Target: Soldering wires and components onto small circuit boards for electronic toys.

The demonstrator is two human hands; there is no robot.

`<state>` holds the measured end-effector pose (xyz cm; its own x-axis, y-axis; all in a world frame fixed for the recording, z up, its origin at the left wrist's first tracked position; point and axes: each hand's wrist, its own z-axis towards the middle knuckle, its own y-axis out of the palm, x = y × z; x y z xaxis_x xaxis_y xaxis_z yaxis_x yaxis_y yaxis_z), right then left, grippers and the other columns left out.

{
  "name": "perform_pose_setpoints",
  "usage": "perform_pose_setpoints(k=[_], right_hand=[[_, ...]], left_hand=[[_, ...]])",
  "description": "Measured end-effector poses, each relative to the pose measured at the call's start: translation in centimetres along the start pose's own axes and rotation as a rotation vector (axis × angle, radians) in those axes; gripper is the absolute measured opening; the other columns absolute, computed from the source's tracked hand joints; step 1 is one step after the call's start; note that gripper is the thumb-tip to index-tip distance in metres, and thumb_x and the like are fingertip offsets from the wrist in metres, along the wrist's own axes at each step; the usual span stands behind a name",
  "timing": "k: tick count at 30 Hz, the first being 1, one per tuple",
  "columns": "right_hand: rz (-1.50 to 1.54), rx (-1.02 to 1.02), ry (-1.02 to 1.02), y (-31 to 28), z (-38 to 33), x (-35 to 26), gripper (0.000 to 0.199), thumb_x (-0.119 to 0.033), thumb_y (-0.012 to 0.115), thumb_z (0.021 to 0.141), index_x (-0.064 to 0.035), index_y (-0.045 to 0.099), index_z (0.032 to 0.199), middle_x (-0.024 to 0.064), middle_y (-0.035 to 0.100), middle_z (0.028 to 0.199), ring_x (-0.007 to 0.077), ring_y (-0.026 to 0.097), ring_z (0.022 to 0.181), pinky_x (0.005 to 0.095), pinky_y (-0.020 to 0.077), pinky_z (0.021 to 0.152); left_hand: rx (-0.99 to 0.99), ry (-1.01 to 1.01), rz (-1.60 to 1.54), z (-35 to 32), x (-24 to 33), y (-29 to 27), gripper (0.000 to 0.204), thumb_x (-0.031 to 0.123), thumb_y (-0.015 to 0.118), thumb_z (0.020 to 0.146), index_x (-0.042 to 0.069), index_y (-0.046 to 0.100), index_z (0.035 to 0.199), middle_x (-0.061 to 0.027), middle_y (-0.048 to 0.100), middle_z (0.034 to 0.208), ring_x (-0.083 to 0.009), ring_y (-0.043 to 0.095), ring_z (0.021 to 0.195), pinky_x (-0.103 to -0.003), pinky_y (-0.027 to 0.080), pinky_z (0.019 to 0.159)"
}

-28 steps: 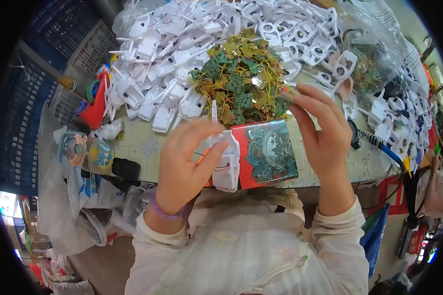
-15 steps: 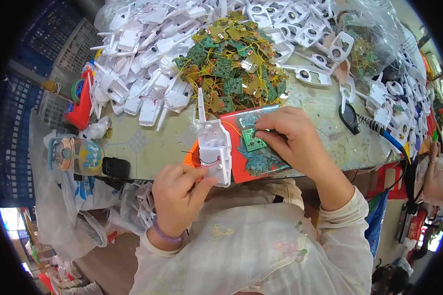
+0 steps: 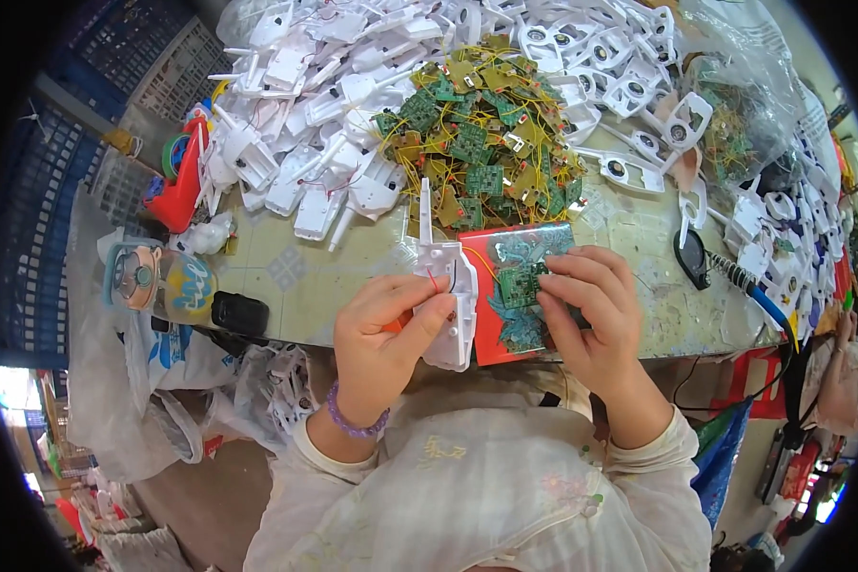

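Note:
A white plastic housing (image 3: 460, 329) with a long narrow stem lies open-side up at the table's near edge. Over it, my left hand (image 3: 391, 319) is closed in a pinch at a thin red wire (image 3: 433, 278); a dark wire shows beside the fingertips. My right hand (image 3: 596, 310) grips a small green circuit board (image 3: 519, 285) by its right edge. From this board a yellow wire runs left toward the housing. Beneath the board lies a flat red sheet (image 3: 491, 345) with a blue-green picture. Something orange is mostly hidden behind my left hand.
A heap of wired circuit boards (image 3: 477, 143) rises just beyond my hands. White housings (image 3: 324, 124) pile up at the far left, white frames with round dark parts (image 3: 629, 91) at the far right. A soldering iron (image 3: 744, 276) rests on the right. A drinking bottle (image 3: 176, 281) and black box (image 3: 240, 313) stand left.
My left hand has moved from the housing's lower end up to the wire. My right hand has turned and shifted on the circuit board, which lies flatter. The whole view has shifted slightly.

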<state>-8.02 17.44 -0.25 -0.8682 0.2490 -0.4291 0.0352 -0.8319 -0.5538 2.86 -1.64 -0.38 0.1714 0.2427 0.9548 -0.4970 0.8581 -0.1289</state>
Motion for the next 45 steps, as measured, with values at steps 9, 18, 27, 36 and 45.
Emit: perform_pose_setpoints(k=[9, 18, 27, 36, 45], right_hand=[[-0.05, -0.07, -0.148, 1.1, 3.5, -1.6, 0.029, -0.003, 0.067, 0.066, -0.0075, 0.066, 0.095, 0.0075, 0.06, 0.109, 0.0298, 0.053, 0.105, 0.0443, 0.0432, 0.088], [0.1, -0.104, -0.059, 1.1, 3.4, -1.5, 0.027, -0.005, 0.075, 0.067, -0.009, 0.067, 0.093, 0.0085, 0.06, 0.112, 0.0333, 0.052, 0.109, 0.0437, 0.0442, 0.089], [0.199, -0.127, -0.009, 0.9, 3.7, -1.2, 0.017, -0.005, 0.074, 0.07, -0.0067, 0.064, 0.084, 0.0083, 0.061, 0.105, 0.0322, 0.053, 0.106, 0.043, 0.0433, 0.088], [0.049, -0.092, 0.053, -0.1, 1.9, -1.1, 0.024, -0.01, 0.075, 0.071, -0.0051, 0.063, 0.091, 0.0101, 0.061, 0.102, 0.032, 0.055, 0.1, 0.0413, 0.0439, 0.085], [-0.024, -0.219, 0.164, -0.2, 0.5, 0.0, 0.032, -0.01, 0.072, 0.074, -0.0054, 0.064, 0.104, 0.007, 0.062, 0.101, 0.0281, 0.055, 0.095, 0.0399, 0.0408, 0.086]], left_hand=[[-0.087, -0.136, -0.043, 1.1, 0.9, 0.6, 0.013, 0.003, 0.069, 0.08, 0.0, 0.07, 0.093, -0.0072, 0.067, 0.086, -0.0138, 0.061, 0.078, -0.026, 0.047, 0.069], [-0.148, -0.039, -0.017, 1.5, 1.3, 0.8, 0.014, 0.004, 0.068, 0.079, 0.001, 0.071, 0.093, -0.0066, 0.067, 0.084, -0.0148, 0.061, 0.077, -0.026, 0.046, 0.068], [-0.181, 0.037, 0.074, 1.7, 1.0, 0.9, 0.018, 0.004, 0.07, 0.075, 0.002, 0.071, 0.093, -0.007, 0.067, 0.081, -0.0161, 0.062, 0.075, -0.028, 0.047, 0.067], [-0.219, 0.068, 0.16, 1.6, 1.0, 0.8, 0.018, 0.001, 0.072, 0.075, 0.004, 0.071, 0.093, -0.0047, 0.064, 0.077, -0.0159, 0.06, 0.071, -0.029, 0.046, 0.063], [-0.393, 0.604, 0.54, 2.7, 0.7, 0.4, 0.023, 0.007, 0.077, 0.065, 0.011, 0.07, 0.086, -0.0006, 0.062, 0.082, -0.0204, 0.059, 0.075, -0.036, 0.045, 0.07]])
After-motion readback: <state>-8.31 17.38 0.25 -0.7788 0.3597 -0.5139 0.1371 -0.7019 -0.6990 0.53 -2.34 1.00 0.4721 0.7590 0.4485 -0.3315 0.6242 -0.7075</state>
